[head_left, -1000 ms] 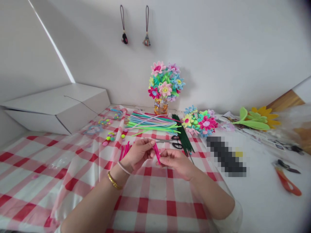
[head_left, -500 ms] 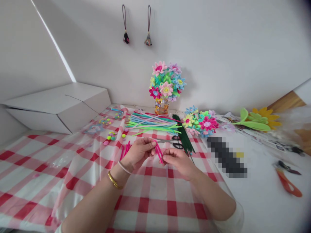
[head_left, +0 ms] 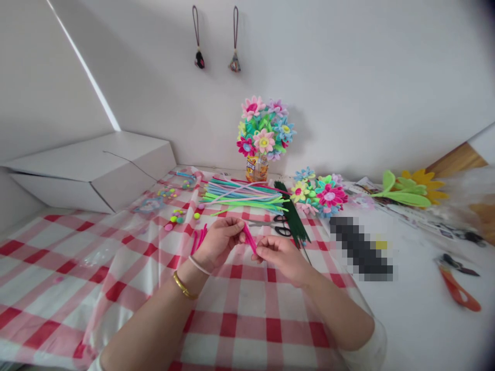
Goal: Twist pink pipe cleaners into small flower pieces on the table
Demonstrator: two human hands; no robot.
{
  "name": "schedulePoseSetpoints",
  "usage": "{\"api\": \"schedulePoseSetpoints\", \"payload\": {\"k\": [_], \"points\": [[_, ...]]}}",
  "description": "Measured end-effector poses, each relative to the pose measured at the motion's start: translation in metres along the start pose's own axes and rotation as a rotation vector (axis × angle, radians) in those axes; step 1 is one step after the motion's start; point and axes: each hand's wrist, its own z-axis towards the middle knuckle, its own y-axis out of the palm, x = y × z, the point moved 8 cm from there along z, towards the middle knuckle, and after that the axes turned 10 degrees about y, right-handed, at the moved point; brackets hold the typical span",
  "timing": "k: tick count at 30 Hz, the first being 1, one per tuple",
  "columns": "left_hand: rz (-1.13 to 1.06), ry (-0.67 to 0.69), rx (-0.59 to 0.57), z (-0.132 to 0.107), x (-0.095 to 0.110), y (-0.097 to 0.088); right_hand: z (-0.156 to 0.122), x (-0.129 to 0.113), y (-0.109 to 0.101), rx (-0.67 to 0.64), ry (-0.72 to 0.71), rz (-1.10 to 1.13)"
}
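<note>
A bent hot-pink pipe cleaner [head_left: 250, 239] is stretched between my two hands above the checked tablecloth. My left hand [head_left: 223, 238] pinches its upper end between thumb and fingers. At the lower end, my right hand [head_left: 278, 256] grips it with thumb and forefinger. More pink pipe cleaners [head_left: 198, 240] lie beside my left wrist, partly hidden by it. Just beyond my hands are black-handled scissors [head_left: 281, 225], and behind them a pile of green, blue and lilac pipe cleaners [head_left: 240, 196].
Dark green stems [head_left: 296, 219] lie right of the pile. Pipe-cleaner flowers stand in a jar [head_left: 257, 168] by the wall; another bunch [head_left: 320, 193] lies right. Coloured pompoms [head_left: 178, 216] and a white box [head_left: 96, 165] are left. Orange-handled pliers [head_left: 458, 288] rest far right.
Both hands have shifted very slightly left with the pink pipe cleaner, whose two strands now look closer together. The grip of each hand is the same.
</note>
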Motion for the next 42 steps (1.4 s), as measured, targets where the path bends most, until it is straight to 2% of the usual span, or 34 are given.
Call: {"api": "schedulePoseSetpoints", "payload": {"k": [8, 11, 16, 19, 23, 28, 32, 37, 42], "points": [[-0.032, -0.008, -0.017, -0.003, 0.007, 0.005, -0.002, -0.005, 0.002, -0.047, -0.015, -0.038], [-0.002, -0.032, -0.028, -0.004, 0.006, 0.006, -0.003, -0.008, -0.005, -0.012, -0.035, -0.054], [0.117, -0.191, -0.145, -0.011, -0.012, 0.013, -0.001, -0.012, -0.021, 0.131, -0.078, 0.019], [0.156, -0.264, -0.207, -0.015, -0.022, 0.017, -0.001, -0.013, -0.017, 0.116, -0.095, 0.004], [0.161, -0.304, -0.219, -0.015, -0.03, 0.018, -0.001, -0.014, -0.012, 0.089, -0.11, -0.032], [0.175, -0.309, -0.187, -0.015, -0.033, 0.016, -0.001, -0.012, -0.013, 0.067, -0.099, -0.008], [0.168, -0.267, -0.17, -0.015, -0.024, 0.014, -0.003, -0.015, -0.017, 0.096, -0.103, -0.034], [0.237, -0.279, -0.279, -0.017, -0.018, 0.018, -0.004, -0.017, -0.028, 0.222, -0.089, -0.064], [0.284, -0.259, -0.286, -0.016, -0.02, 0.018, -0.004, -0.016, -0.021, 0.157, -0.083, -0.092]]}}
